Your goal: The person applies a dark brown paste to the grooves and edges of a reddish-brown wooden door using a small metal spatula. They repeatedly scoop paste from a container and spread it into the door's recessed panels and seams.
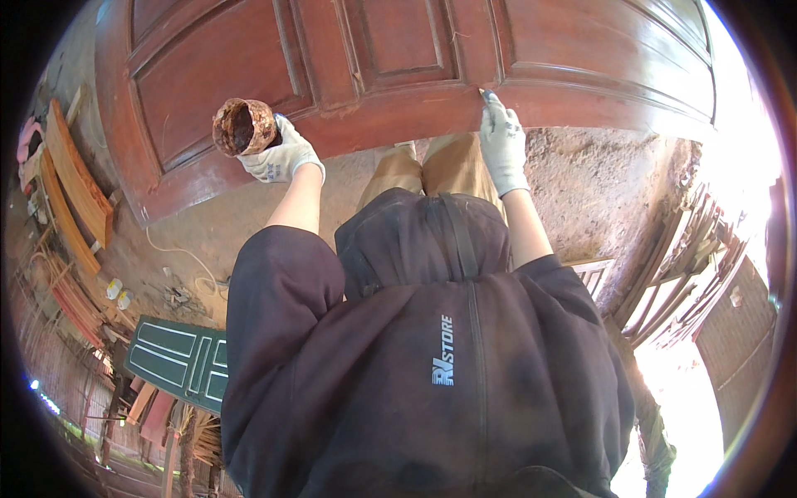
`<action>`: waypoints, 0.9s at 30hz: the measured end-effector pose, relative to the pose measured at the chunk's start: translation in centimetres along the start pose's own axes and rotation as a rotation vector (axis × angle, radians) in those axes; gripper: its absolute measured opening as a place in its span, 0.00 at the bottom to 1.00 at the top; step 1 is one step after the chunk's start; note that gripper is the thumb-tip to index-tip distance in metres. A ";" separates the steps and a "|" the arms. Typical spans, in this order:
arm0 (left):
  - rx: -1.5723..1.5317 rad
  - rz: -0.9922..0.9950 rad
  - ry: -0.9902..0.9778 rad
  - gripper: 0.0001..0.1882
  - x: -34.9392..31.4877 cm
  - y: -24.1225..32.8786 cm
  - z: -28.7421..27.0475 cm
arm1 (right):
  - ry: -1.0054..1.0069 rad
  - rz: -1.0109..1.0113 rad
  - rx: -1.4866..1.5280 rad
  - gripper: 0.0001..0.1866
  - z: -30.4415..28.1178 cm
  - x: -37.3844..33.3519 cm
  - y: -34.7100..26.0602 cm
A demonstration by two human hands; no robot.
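A reddish-brown panelled wooden door (216, 79) lies in front of me, its near edge running across the view. My left hand (287, 156), in a white glove, grips a round cup (264, 124) with a brown, crusted outside, tilted so that its dark inside shows. The cup is held above the left part of the door. My right hand (503, 145), also gloved, is at the door's near edge, with its darkened fingertips pinched together. Something small and pale shows at the fingertips, too small to name.
Curved wooden planks (79, 174) lean at the left. A thin pale hose (187, 251) lies on the floor behind them. A green panel with white outlines (174, 353) is at the lower left. Stacked timber strips (677, 257) stand at the right. My legs are close to the door's near edge.
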State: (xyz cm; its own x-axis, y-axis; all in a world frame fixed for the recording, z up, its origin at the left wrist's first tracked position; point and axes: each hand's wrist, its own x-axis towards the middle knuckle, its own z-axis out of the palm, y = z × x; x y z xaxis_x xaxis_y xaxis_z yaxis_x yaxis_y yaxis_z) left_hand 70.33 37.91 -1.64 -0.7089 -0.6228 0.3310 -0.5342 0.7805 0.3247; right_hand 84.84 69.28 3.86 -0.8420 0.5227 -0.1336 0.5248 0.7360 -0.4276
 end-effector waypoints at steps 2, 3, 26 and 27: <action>0.001 -0.002 0.008 0.55 0.1 0.0 0.2 | 0.033 0.055 -0.028 0.20 -0.6 0.8 0.8; 0.004 -0.008 0.005 0.55 0.1 -0.1 0.2 | 0.048 0.082 -0.041 0.20 -0.9 1.2 1.1; 0.025 0.001 -0.004 0.53 -0.1 1.0 -0.6 | 0.000 -0.023 -0.107 0.22 0.1 0.3 3.5; 0.012 0.017 0.005 0.53 -0.2 0.6 -0.6 | -0.006 0.014 -0.132 0.21 0.2 -0.3 3.2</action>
State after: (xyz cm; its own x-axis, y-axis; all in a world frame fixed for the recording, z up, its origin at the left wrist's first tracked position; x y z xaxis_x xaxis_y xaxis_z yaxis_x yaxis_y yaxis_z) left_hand 70.41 38.50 -1.01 -0.7158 -0.6095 0.3408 -0.5276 0.7917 0.3079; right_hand 86.71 71.41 2.40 -0.8352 0.5306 -0.1445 0.5478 0.7794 -0.3041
